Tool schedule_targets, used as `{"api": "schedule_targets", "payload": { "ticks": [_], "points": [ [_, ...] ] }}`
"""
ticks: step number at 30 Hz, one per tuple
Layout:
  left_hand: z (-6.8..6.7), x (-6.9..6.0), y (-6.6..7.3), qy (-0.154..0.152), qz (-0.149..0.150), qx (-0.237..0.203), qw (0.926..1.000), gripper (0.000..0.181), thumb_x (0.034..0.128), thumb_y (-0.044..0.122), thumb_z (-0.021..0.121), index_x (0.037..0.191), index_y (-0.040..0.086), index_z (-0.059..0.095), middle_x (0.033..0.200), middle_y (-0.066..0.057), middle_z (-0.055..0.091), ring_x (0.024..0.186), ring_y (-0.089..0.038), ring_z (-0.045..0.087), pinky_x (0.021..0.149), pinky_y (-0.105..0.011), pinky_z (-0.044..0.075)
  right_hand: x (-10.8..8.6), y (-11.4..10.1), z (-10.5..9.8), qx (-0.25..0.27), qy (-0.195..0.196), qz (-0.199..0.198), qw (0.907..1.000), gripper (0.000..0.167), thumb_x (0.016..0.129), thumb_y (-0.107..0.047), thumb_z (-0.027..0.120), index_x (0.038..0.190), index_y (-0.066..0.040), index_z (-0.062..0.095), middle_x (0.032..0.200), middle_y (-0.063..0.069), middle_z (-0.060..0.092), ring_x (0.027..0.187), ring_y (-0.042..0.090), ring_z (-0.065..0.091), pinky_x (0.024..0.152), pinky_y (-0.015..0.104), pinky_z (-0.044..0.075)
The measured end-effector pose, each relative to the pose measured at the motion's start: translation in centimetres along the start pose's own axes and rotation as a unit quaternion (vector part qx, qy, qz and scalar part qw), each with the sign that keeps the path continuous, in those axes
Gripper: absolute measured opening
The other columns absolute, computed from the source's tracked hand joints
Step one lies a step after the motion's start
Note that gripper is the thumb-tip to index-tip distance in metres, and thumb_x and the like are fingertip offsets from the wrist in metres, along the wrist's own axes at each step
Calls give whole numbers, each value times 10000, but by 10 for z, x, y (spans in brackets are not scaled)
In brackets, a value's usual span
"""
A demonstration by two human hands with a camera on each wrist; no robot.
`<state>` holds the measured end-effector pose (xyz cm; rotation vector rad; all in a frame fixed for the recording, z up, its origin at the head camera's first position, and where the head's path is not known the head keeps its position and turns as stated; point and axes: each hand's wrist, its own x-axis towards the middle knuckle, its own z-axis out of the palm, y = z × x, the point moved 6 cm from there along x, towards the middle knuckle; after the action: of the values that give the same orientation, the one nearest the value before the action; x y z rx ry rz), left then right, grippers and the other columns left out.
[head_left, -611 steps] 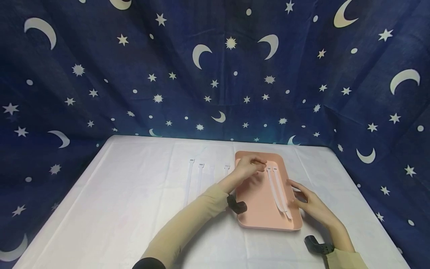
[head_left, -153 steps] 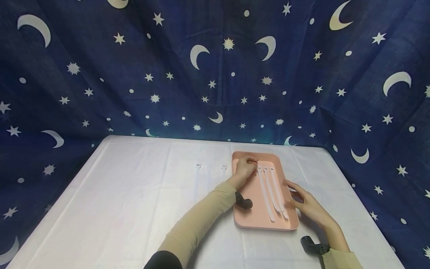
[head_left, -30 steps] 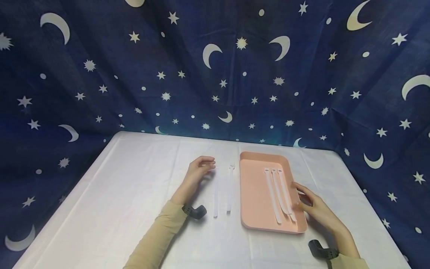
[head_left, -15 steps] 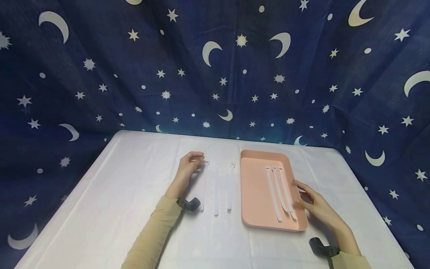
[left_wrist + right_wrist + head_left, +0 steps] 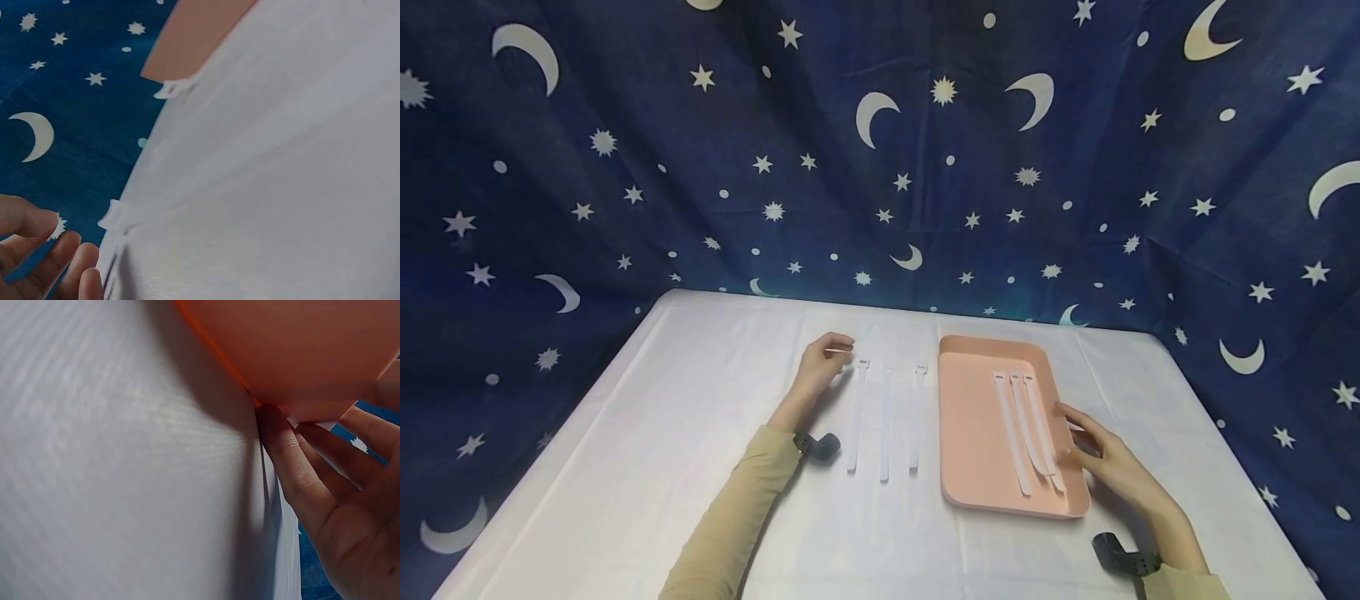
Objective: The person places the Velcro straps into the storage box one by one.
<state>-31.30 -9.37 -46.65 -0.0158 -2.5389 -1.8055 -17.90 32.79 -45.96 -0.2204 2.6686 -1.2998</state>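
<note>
My left hand [image 5: 822, 365] hovers over the white table beside the slotted head of a white cable tie [image 5: 857, 417], its fingers loosely bent. In the left wrist view, nothing shows between the left thumb and fingers [image 5: 47, 250]. Two more cable ties lie parallel on the cloth, a middle tie [image 5: 886, 425] and a right-hand tie [image 5: 917, 421]. Inside the pink tray [image 5: 964, 475] are three white cable ties, heads at the far end; the two right ones overlap at their tails. My right hand [image 5: 1108, 462] touches the tray's right wall with thumb and fingers.
A white cloth [image 5: 625, 467] covers the table, whose back edge meets a dark blue curtain [image 5: 820, 125] with moons and stars. Black wrist bands show on the left wrist [image 5: 817, 447] and right wrist [image 5: 1123, 557].
Since the oldest frame, the leftmost table tie has gone and a third tie lies in the tray. My left hand has moved from the tray leftward past the table ties. Right hand stays.
</note>
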Motion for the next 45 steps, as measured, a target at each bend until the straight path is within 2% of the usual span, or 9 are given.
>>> {"api": "schedule_targets", "payload": {
  "ticks": [4,8,15,21,28,34,39,42,45],
  "points": [
    [2,2,-1,-27,132,319,9994,256,901,63,582,1151,62,635,1142,-153,675,1039,-306,646,832,-357,556,-1,0,0,-57,-4,71,10000,717,910,-244,645,1516,-139,275,1534,209,318,1349,530,324,997,251,432],
    [6,4,-4,-101,269,583,9979,272,904,69,590,1174,69,627,1145,-150,676,1075,-308,631,900,-408,535,-1,0,1,-58,-25,108,9999,719,915,-248,639,1521,-153,264,1540,201,310,1355,523,320,1030,556,370],
    [13,3,-5,-345,426,991,9936,298,905,73,581,1199,94,626,1142,-124,685,1093,-290,630,977,-426,498,0,1,0,-119,-25,120,9999,720,915,-255,639,1522,-166,264,1540,193,313,1349,512,339,1014,466,413],
    [16,1,-1,-459,677,1052,9911,290,894,48,572,1170,82,653,1124,-149,694,1086,-316,636,982,-449,492,-1,1,0,-102,-6,148,9998,729,909,-254,647,1522,-167,264,1544,191,309,1353,512,334,978,248,426],
    [16,-2,1,-590,908,1072,9883,250,884,51,582,1104,68,701,1178,-133,691,1221,-317,574,1067,-471,429,0,0,0,79,-26,182,9998,738,908,-241,647,1524,-138,252,1549,219,284,1361,547,288,1034,661,309],
    [17,-4,0,-642,795,1017,9896,240,897,81,585,1102,68,708,1198,-131,683,1232,-319,565,1063,-476,430,0,2,0,-75,-4,178,9998,730,908,-249,647,1522,-153,263,1542,198,311,1353,519,330,1024,485,409],
    [17,-4,-2,-611,621,921,9919,242,904,93,586,1118,78,700,1208,-126,676,1165,-310,605,1015,-459,469,0,3,0,83,-32,208,9997,736,910,-245,644,1525,-145,251,1548,211,287,1361,539,299,1034,651,318],
    [15,-6,0,-528,656,775,9934,237,897,77,594,1109,78,701,1188,-130,683,1088,-311,644,965,-444,502,-1,2,0,47,-25,165,9998,723,915,-253,639,1522,-152,260,1546,205,294,1358,531,310,1065,396,411],
    [13,-7,2,-420,640,659,9949,230,892,74,603,1098,92,702,1160,-120,693,1003,-293,676,865,-390,543,-1,2,0,11,-4,81,10000,711,914,-251,640,1517,-148,277,1540,207,307,1351,526,327,934,91,383]
  ]
}}
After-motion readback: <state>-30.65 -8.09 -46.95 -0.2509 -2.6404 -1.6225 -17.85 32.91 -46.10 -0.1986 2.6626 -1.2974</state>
